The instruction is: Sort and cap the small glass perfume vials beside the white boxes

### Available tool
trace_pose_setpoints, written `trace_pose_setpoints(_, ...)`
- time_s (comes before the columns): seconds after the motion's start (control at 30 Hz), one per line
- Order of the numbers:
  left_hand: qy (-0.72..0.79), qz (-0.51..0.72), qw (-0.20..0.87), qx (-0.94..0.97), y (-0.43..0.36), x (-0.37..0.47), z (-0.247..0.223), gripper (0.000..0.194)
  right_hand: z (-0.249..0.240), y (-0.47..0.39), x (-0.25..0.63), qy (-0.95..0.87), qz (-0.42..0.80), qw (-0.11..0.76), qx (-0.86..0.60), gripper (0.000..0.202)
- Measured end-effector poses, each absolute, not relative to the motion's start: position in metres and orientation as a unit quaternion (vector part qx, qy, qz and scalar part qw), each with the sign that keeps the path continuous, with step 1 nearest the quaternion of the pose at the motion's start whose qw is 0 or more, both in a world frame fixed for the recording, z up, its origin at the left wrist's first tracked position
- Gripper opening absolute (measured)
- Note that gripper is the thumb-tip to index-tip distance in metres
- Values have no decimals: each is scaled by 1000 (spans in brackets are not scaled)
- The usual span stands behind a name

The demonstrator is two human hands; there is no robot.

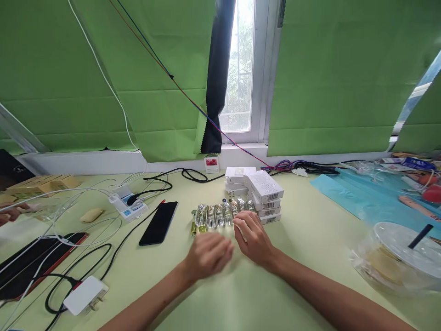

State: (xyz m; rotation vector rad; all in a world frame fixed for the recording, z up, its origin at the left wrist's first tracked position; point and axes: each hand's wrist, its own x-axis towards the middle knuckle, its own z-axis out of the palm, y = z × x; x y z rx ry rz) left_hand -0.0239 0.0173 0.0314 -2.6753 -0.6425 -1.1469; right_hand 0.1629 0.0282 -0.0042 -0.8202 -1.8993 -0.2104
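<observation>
A row of several small shiny clear packets (220,214) lies on the pale green table (310,239), just in front of a stack of white barcoded boxes (263,195). My right hand (253,236) rests knuckles-up at the right end of that row, its fingers curled onto the nearest packet. My left hand (208,255) is blurred and loosely curled, just short of the row; what its fingers hold is hidden. Two small brass-coloured parts (194,228) lie at the left end of the row.
A black phone (159,222) lies left of the packets, then a white power strip (128,207) with cables, a white adapter (84,295) and a dark tablet (32,264). A lidded plastic cup (403,253) and blue sheet (365,195) are on the right. Another person's hand (12,212) shows far left.
</observation>
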Motion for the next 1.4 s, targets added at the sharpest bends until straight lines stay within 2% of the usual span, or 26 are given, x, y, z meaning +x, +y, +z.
trace_pose_setpoints(0.1,-348,-489,80,-796,42,-42,52,28,-4,28,163,-786,-87,510,-337,21)
trace_pose_setpoints(0.17,-443,-508,73,-735,58,-55,56,37,-4,29,162,-785,-84,514,-337,21)
trace_pose_setpoints(0.27,-497,-467,63,-729,75,-72,47,42,-5,29,161,-783,-73,516,-339,21)
trace_pose_setpoints(0.43,-568,-409,-46,-713,81,-84,30,53,-7,30,160,-783,-61,520,-337,21)
trace_pose_setpoints(0.67,-587,-252,-136,-757,82,-91,36,68,-9,32,161,-781,-46,525,-334,20)
trace_pose_setpoints(0.97,-580,-150,-141,-788,76,-93,46,57,-10,33,162,-785,-37,518,-338,21)
trace_pose_setpoints(1.2,-549,-149,-130,-812,71,-90,49,65,-11,33,161,-785,-30,518,-339,19)
trace_pose_setpoints(1.4,-545,-174,-150,-807,69,-88,53,53,-10,34,160,-786,-27,514,-342,19)
